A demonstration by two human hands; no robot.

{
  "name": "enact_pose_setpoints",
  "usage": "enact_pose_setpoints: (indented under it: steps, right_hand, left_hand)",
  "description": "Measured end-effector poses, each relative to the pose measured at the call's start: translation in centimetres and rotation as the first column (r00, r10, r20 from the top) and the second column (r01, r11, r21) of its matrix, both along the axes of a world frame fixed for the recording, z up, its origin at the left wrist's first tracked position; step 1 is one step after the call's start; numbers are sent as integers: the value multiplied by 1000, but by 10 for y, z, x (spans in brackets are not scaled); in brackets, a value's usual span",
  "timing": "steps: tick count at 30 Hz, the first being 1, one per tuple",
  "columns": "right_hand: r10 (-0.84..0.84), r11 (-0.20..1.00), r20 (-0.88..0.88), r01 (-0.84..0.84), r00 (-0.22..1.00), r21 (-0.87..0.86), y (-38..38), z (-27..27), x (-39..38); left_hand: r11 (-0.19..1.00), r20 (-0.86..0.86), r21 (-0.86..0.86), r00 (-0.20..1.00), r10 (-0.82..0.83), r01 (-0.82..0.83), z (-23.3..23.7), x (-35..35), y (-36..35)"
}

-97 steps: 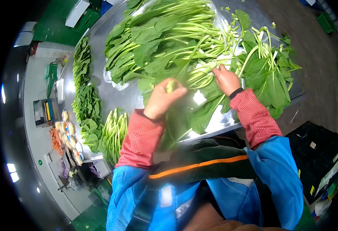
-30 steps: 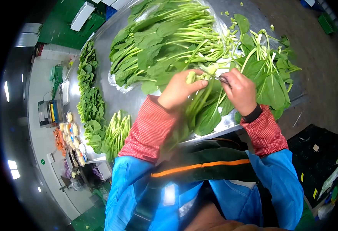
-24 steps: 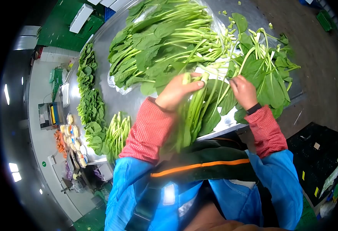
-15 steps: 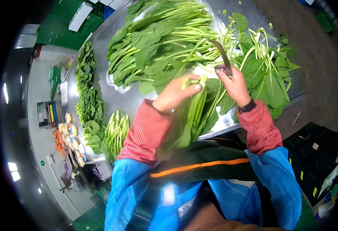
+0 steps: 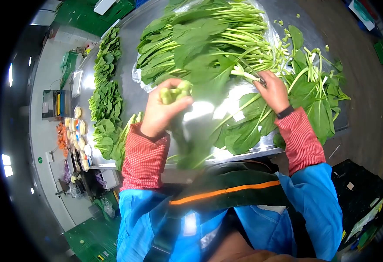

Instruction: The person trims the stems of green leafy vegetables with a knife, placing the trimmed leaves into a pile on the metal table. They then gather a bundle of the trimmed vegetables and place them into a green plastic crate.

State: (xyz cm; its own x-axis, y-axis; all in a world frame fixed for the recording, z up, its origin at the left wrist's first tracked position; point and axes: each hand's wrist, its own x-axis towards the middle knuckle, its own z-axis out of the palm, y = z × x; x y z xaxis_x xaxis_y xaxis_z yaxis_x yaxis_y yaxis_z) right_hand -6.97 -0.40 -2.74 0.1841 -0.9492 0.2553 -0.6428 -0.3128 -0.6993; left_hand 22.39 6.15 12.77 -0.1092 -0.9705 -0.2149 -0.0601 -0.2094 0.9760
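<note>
My left hand (image 5: 167,107) is closed around a small bunch of leafy greens, its pale stem ends (image 5: 176,92) pointing up and its leaves hanging blurred below. In my right hand (image 5: 273,92) is a knife (image 5: 249,67) with a thin dark blade, seen nearly edge-on. A single leafy stalk (image 5: 244,74) has its thick end right at the right fingertips and blade, its blurred leaf stretching left. Beyond both hands lies a large pile of leafy greens (image 5: 226,37) on clear plastic. Loose leaves (image 5: 244,135) rest on the metal table (image 5: 130,56) between my arms.
Bundled greens (image 5: 106,91) form a row along the table's left side. More loose leaves (image 5: 309,96) hang at the right edge, and stem scraps lie near the pile. A black crate (image 5: 357,187) sits on the floor to the right; packaged goods (image 5: 75,131) stand at far left.
My left hand has moved left with the bunch, away from my right hand. A stalk from the pile's near side now sits at the right fingertips, and the knife has tilted.
</note>
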Motion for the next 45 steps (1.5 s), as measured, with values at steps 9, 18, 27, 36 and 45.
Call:
enact_pose_setpoints:
  steps: [9, 18, 27, 36, 45]
  right_hand:
    - [194, 979, 174, -179, 965, -96, 34, 104, -30]
    - [-150, 895, 702, -207, 696, 396, 40, 80, -27]
    - [35, 956, -134, -72, 990, -284, 61, 72, -31]
    - [-65, 969, 248, 1, 967, 247, 67, 36, -43]
    - [-91, 895, 717, -259, 691, 362, 37, 64, -9]
  left_hand:
    - [813, 643, -389, 760, -97, 433, -8, -57, 2]
    - [847, 347, -5, 796, -496, 531, -41, -101, -17]
    - [846, -100, 289, 893, -439, 448, -50, -95, -27]
    - [860, -50, 280, 901, -431, 427, -58, -82, -24]
    - [943, -2, 261, 977, -213, 206, -45, -57, -32]
